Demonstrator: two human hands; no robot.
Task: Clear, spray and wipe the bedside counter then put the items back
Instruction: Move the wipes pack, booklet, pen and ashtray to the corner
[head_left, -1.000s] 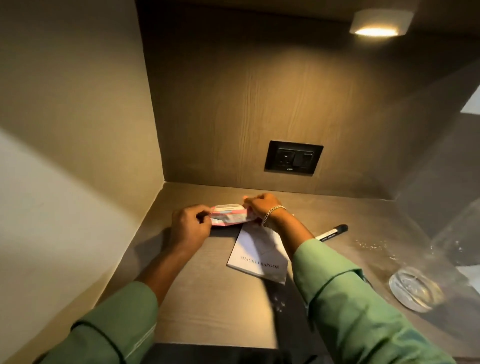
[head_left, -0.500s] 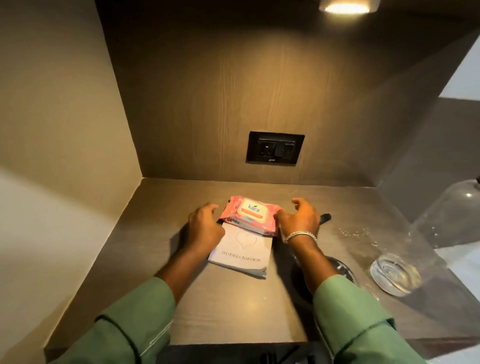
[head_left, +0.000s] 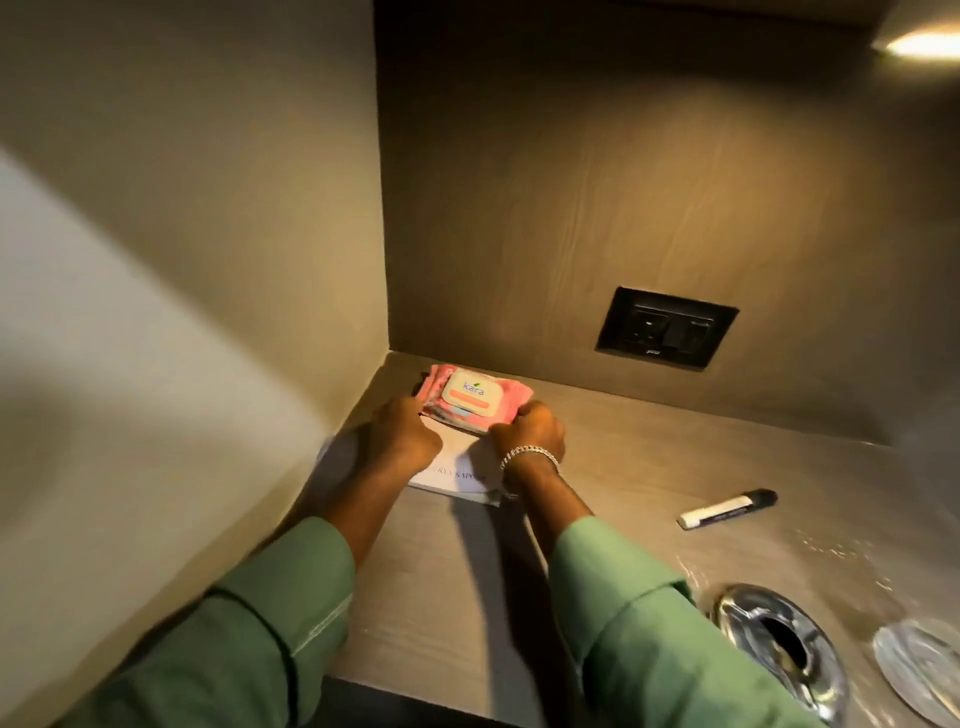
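Observation:
A pink wipes pack (head_left: 470, 397) with a cream lid lies flat on a white notebook (head_left: 453, 469) near the back left corner of the wooden bedside counter (head_left: 639, 467). My left hand (head_left: 402, 436) curls against the pack's left edge. My right hand (head_left: 530, 434), with a silver bracelet at the wrist, curls around its front right corner. The pack is held between both hands. Much of the notebook is hidden under my hands and the pack.
A black-and-white marker (head_left: 727, 508) lies to the right. A shiny metal ashtray (head_left: 779, 639) and a clear glass piece (head_left: 919, 670) sit at the front right, with water drops nearby. A black socket (head_left: 667, 327) is on the back wall, close to the side wall (head_left: 208, 312).
The pack and notebook have shifted left toward the back corner, away from the socket. My hands went from open beside the pack to curled onto its edges.

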